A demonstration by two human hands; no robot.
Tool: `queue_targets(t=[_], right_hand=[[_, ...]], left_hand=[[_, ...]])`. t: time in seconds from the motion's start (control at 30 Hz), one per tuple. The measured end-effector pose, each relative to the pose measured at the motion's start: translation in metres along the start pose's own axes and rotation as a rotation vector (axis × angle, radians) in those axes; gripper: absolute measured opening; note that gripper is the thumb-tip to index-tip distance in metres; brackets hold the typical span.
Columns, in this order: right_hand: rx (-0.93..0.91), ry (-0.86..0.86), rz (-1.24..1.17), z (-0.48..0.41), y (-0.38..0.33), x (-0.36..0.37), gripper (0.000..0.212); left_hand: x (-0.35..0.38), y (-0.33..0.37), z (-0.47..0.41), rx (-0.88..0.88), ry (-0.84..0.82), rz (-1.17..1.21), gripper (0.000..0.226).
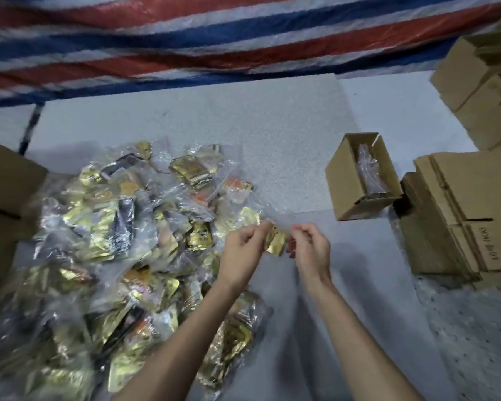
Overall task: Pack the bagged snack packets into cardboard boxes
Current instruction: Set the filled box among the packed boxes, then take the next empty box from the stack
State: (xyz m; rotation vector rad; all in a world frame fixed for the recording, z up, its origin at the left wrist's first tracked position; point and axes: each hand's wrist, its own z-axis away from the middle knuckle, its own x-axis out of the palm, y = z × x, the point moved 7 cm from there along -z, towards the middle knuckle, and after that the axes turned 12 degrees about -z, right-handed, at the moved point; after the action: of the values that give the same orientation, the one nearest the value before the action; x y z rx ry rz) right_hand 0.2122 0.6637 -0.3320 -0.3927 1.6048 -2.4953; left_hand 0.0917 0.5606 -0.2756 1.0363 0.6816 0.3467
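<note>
Head view: both hands meet over the middle of the bench (243,117), just right of the heap. The left hand (240,250) and the right hand (310,247) each have their fingers curled. Each grip is narrowed to a pinch on one side of a clear bagged packet (276,241) with gold foil inside, held up between them, clear of the surface. The exact finger contact is blurred. A big pile of bagged packets (122,227), gold, black and orange in clear plastic, covers the left half of the bench and runs to the near edge under the left forearm. A small open box (344,180) stands upright toward the right side, well apart from the hands, with its flaps up. A clear bag (369,169) is already inside it. Just right of the box, touching or nearly so, is a stack of flat cardboard blanks (460,215) with print on the side. More made-up cartons (480,82) are stacked at the far right corner. Another brown carton (3,180) sits at the left edge, partly cut off. A red, white and blue striped tarp (214,33) runs along the far edge.
</note>
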Motion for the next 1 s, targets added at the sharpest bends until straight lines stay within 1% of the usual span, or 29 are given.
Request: queue_targets(t=[0.07, 0.17, 0.3, 0.37, 0.43, 0.5, 0.6, 0.7, 0.77, 0.83, 0.9, 0.93, 0.97, 1.0], right_hand=[[-0.011, -0.202, 0.080, 0.036, 0.009, 0.044, 0.036], [-0.076, -0.400, 0.173, 0.097, 0.016, 0.095, 0.052], [-0.098, -0.436, 0.278, 0.169, 0.029, 0.143, 0.069], [-0.141, -0.511, 0.301, 0.207, 0.035, 0.170, 0.069], [-0.176, -0.626, 0.317, 0.246, 0.041, 0.197, 0.063], [-0.188, -0.716, 0.317, 0.280, 0.047, 0.221, 0.057], [-0.225, -0.787, 0.310, 0.320, 0.049, 0.253, 0.054], [-0.297, -0.846, 0.342, 0.351, 0.045, 0.284, 0.053], [-0.331, -0.882, 0.350, 0.368, 0.044, 0.303, 0.054], [-0.328, -0.910, 0.359, 0.383, 0.046, 0.320, 0.054], [-0.319, -0.924, 0.349, 0.396, 0.049, 0.334, 0.051], [-0.323, -0.923, 0.337, 0.401, 0.049, 0.340, 0.051], [-0.331, -0.914, 0.329, 0.405, 0.050, 0.344, 0.052], [-0.334, -0.906, 0.328, 0.409, 0.052, 0.348, 0.053]], left_hand=[[-0.052, -0.016, 0.032, 0.035, 0.070, -0.014, 0.046], [-0.118, -0.060, 0.088, -0.013, 0.057, 0.004, 0.059], [-0.202, -0.112, 0.157, -0.127, 0.237, 0.068, 0.062], [-0.237, -0.130, 0.186, -0.160, 0.308, 0.132, 0.063], [-0.267, -0.144, 0.211, -0.170, 0.356, 0.199, 0.065], [-0.299, -0.149, 0.233, -0.145, 0.408, 0.153, 0.067], [-0.347, -0.141, 0.260, 0.003, 0.492, 0.054, 0.057], [-0.392, -0.124, 0.282, 0.142, 0.550, -0.016, 0.053], [-0.430, -0.115, 0.298, 0.185, 0.642, -0.119, 0.043], [-0.471, -0.103, 0.319, 0.221, 0.764, -0.277, 0.027], [-0.508, -0.089, 0.346, 0.262, 0.921, -0.560, 0.012], [-0.521, -0.086, 0.358, 0.248, 0.997, -0.725, 0.012], [-0.533, -0.088, 0.369, 0.202, 1.055, -0.858, 0.021], [-0.542, -0.095, 0.378, 0.125, 1.076, -0.948, 0.033]])
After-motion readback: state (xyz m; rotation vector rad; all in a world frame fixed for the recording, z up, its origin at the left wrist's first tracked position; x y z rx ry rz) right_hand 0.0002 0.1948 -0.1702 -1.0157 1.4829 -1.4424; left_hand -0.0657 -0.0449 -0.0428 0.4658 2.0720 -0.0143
